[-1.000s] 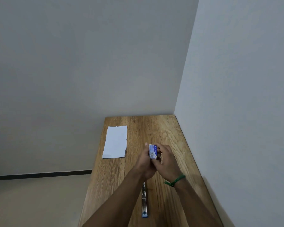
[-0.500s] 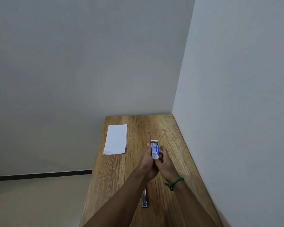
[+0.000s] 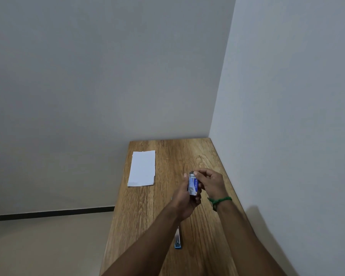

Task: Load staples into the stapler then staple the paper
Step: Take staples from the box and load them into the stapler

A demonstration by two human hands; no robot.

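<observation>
Both hands' fingers around upright staple box (image 3: 193, 185), its seemingly open end away from camera.

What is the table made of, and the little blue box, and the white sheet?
The table looks like wood, or a wood-look laminate: brown grain lines run along a smooth top. The little blue box, held in both hands, seems to be printed cardboard, with thin walls and an open end. The white sheet looks like plain matte paper, lying flat, with one slightly uneven edge.
</observation>
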